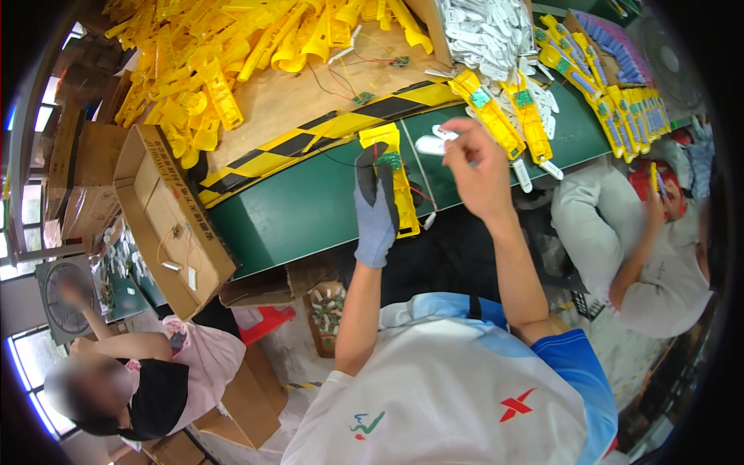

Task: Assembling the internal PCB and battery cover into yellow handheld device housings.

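Note:
My left hand, in a grey-blue glove with dark fingers, is closed around a yellow plastic housing. The housing is long and trough-shaped, and stands nearly lengthwise toward me at the bench edge. A small green circuit board sits in its upper part, with thin red and black wires. A small white piece hangs on a wire by its lower end. My bare right hand is to the right, its fingers curled together at a white plastic part. The fingertips partly hide how they meet it.
Yellow housings are heaped on a wooden board behind black-and-yellow tape. White parts fill a box. Housings with boards lie at right on the green bench. A cardboard box stands left. Co-workers sit on both sides.

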The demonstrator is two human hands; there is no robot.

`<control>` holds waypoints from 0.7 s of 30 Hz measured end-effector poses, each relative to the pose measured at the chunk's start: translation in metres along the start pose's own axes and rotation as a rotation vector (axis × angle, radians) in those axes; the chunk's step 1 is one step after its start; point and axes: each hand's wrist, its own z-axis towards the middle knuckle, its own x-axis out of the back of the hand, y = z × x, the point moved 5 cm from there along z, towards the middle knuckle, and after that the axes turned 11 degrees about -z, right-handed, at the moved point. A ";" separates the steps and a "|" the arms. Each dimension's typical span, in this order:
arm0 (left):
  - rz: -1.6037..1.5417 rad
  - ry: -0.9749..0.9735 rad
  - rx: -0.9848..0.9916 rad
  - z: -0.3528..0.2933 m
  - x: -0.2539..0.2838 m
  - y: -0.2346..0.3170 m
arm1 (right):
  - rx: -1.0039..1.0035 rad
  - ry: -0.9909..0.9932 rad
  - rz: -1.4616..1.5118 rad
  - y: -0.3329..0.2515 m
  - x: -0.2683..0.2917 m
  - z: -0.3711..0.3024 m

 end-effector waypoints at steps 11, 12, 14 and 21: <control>0.293 -0.014 -0.116 -0.001 0.004 0.004 | -0.183 -0.516 0.290 0.027 -0.028 -0.013; 0.289 -0.017 -0.101 -0.002 0.001 0.007 | -0.179 -0.532 0.283 0.025 -0.028 -0.012; 0.277 -0.006 -0.093 -0.002 0.003 0.006 | -0.170 -0.519 0.212 0.021 -0.028 -0.008; 0.313 -0.015 -0.131 -0.003 -0.001 0.012 | -0.107 -0.464 0.072 0.021 -0.033 0.003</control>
